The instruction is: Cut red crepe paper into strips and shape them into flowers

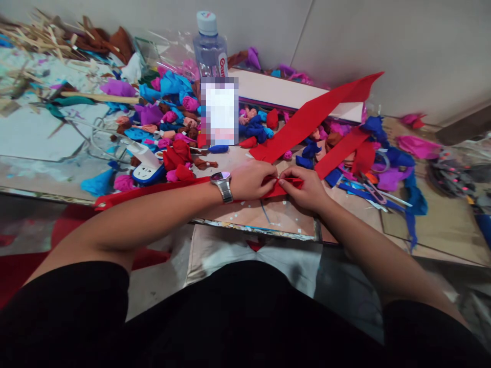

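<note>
My left hand [251, 182], with a metal watch [221, 185] at its wrist, and my right hand [307, 188] meet near the table's front edge. Both pinch a red crepe paper strip [276, 192] between thumb and fingers, the fingertips almost touching. The exact fold under the fingertips is too small to make out. A long red length [153, 190] stretches leftward behind my left forearm; whether it is the same piece I cannot tell. Just beyond my hands lies a wide loose red strip [318, 115], and a second red strip [339, 153] lies to the right.
Several small crumpled paper flowers in pink, blue and red crowd the table behind my hands. A plastic bottle [209, 48] stands at the back beside a long white box [295, 89]. Left are a white charger [144, 156] and green-handled pliers [71, 104]; right, scissors [376, 193].
</note>
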Demonstrator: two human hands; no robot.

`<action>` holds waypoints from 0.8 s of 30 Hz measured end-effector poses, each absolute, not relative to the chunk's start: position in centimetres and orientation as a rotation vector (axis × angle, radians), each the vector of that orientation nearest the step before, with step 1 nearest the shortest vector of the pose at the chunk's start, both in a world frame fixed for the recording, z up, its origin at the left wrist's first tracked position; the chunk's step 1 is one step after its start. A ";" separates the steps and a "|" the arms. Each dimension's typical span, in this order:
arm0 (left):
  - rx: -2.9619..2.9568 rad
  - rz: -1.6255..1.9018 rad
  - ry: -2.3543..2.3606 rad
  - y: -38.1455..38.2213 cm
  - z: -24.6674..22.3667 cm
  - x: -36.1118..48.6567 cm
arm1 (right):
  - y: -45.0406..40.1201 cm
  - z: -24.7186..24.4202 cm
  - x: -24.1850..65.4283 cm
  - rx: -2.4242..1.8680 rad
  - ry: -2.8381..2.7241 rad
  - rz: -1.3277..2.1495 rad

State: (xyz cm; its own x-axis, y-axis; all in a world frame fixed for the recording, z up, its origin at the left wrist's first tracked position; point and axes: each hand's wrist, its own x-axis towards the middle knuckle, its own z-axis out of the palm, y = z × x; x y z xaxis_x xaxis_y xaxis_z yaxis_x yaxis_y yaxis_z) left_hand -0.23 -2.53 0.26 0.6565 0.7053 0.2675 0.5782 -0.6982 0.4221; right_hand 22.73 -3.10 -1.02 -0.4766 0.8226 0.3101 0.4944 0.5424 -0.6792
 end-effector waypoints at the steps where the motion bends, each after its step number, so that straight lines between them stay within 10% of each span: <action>1: 2.578 0.600 1.029 -2.5 0.3 -0.2 | -3.1 -1.1 22.7 -1.060 -2.158 0.684; 24: 2.553 0.583 1.039 -2.7 0.4 -0.1 | -3.3 -0.8 22.7 -1.069 -2.132 0.735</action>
State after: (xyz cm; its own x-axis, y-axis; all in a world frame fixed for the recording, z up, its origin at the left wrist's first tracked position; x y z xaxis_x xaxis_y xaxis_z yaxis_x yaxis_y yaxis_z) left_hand -0.13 -2.73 0.40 0.6516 0.7169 0.2480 0.5853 -0.6830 0.4369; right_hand 22.68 -3.26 -0.82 -0.4687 0.8353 0.2874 0.4805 0.5141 -0.7105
